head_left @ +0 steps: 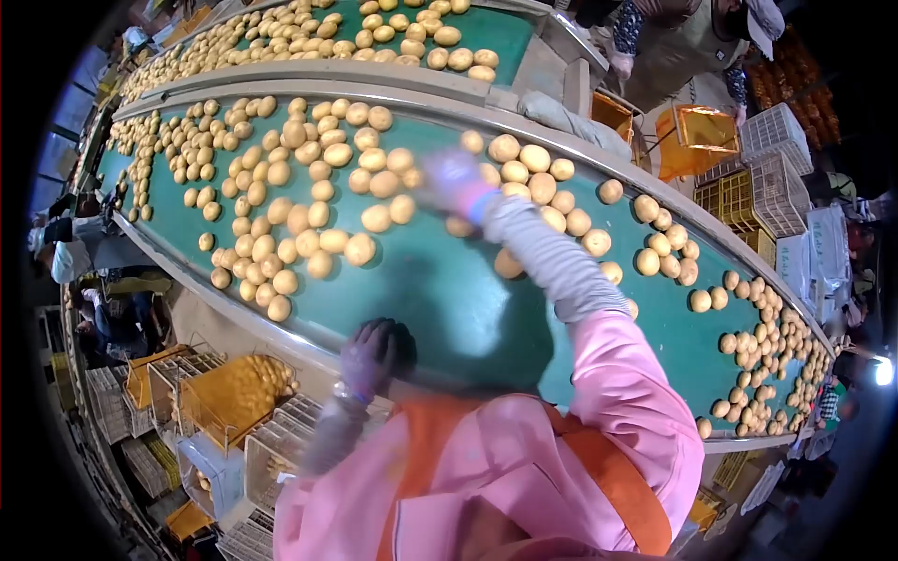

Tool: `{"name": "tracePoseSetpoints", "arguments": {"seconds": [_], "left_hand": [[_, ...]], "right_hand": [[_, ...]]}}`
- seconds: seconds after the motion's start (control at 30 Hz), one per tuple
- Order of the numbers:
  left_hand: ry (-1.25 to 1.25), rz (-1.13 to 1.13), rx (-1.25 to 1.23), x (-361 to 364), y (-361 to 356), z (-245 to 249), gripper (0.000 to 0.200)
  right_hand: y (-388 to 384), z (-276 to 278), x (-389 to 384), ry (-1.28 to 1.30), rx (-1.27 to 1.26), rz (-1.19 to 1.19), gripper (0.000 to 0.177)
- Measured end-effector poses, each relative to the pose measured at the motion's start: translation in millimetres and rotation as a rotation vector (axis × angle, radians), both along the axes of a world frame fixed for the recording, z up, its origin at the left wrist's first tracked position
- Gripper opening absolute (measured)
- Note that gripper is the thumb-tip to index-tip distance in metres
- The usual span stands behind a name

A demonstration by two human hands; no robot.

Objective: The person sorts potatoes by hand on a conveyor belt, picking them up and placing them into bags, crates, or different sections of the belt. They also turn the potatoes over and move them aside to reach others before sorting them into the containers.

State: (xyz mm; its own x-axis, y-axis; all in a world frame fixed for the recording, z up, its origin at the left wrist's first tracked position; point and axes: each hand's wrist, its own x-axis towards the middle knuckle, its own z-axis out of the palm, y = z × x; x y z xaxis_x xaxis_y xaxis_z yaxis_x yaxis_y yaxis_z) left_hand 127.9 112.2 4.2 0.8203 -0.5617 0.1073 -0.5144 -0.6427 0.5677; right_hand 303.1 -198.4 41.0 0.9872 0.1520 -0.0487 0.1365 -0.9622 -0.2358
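My gloved right hand (454, 179) reaches across the green conveyor belt (440, 309) among loose potatoes (541, 187). Motion smears its fingers, so whether it grips a potato does not show. Potatoes lie close on both sides of it. My left hand (368, 357), in a dark purplish glove, is at the belt's near edge with loosely extended fingers and no potato in it. A group of potatoes (267, 266) lies up and to the left of that hand.
Behind a metal divider (318, 77) runs a second belt of potatoes (374, 33). A co-worker (673, 42) stands at the far side. Plastic crates (776, 192) are stacked at right; an orange mesh bag (234, 393) and more crates stand below left.
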Motion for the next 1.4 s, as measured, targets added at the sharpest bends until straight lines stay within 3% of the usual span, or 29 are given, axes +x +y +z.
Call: {"name": "tracePoseSetpoints", "arguments": {"seconds": [0.07, 0.17, 0.23, 0.27, 0.3, 0.43, 0.5, 0.57, 0.67, 0.77, 0.83, 0.9, 0.93, 1.0, 1.13, 1.17, 1.23, 1.3, 1.4], "left_hand": [[-0.011, 0.012, 0.036, 1, -1, -5, 0.023], [-0.038, 0.031, 0.052, -2, -2, -4, 0.022], [-0.047, 0.048, 0.018, -4, -6, 3, 0.022], [-0.034, 0.025, -0.001, -3, -3, 2, 0.022], [-0.044, 0.003, -0.016, -3, -1, -1, 0.022], [0.002, 0.005, -0.026, -4, 0, -4, 0.024], [-0.028, -0.01, -0.013, -3, 2, -8, 0.024], [-0.011, -0.024, 0.008, -2, -6, 3, 0.025], [-0.019, -0.03, -0.004, -1, -7, 9, 0.023], [-0.035, -0.028, 0.015, -2, -6, 6, 0.022], [-0.039, -0.006, 0.016, -2, -6, 5, 0.021], [-0.046, -0.007, -0.006, -3, -5, 6, 0.02], [0.002, 0.012, 0.054, -4, -7, 13, 0.02], [-0.033, 0.006, 0.043, -3, -5, 10, 0.02], [-0.004, 0.018, 0.056, -3, 2, -7, 0.021], [0.011, 0.024, 0.086, -3, 5, -12, 0.022], [-0.054, 0.016, 0.027, -5, 0, -5, 0.02], [-0.061, 0.043, -0.025, -8, -1, -3, 0.019], [-0.085, 0.044, -0.029, -8, -1, -10, 0.016]], "right_hand": [[14, -69, 13, -0.076, -0.083, 0.023, 0.053], [16, -81, 20, -0.115, 0.027, -0.12, 0.059], [7, -57, 0, -0.117, 0.225, -0.072, 0.059], [1, -54, -10, -0.256, 0.313, -0.11, 0.056], [-16, -44, -16, -0.269, 0.296, -0.129, 0.056], [-114, 30, -63, -1.038, 0.419, -0.469, 0.059], [-191, 35, -44, -1.262, 0.14, -0.592, 0.059], [-254, 54, -41, -0.894, -0.049, -0.701, 0.064], [-284, 22, -45, -0.815, -0.078, -0.633, 0.065], [-214, -13, -88, -0.694, -0.007, -0.478, 0.063], [-172, -51, -128, -0.563, -0.101, -0.395, 0.06], [-133, -56, -167, -0.222, 0.069, -0.454, 0.057], [-120, -56, -183, -0.22, 0.07, -0.449, 0.057], [-99, -52, -210, -0.448, -0.163, -0.26, 0.056], [-80, -36, -236, -0.342, -0.003, -0.199, 0.048], [-85, -34, -227, -0.343, -0.006, -0.202, 0.048], [-105, -32, -190, -0.254, 0.347, -0.475, 0.043], [-121, -36, -148, -0.435, 0.249, -0.476, 0.045], [-135, -62, -113, -0.417, 0.173, -0.475, 0.052]]}}
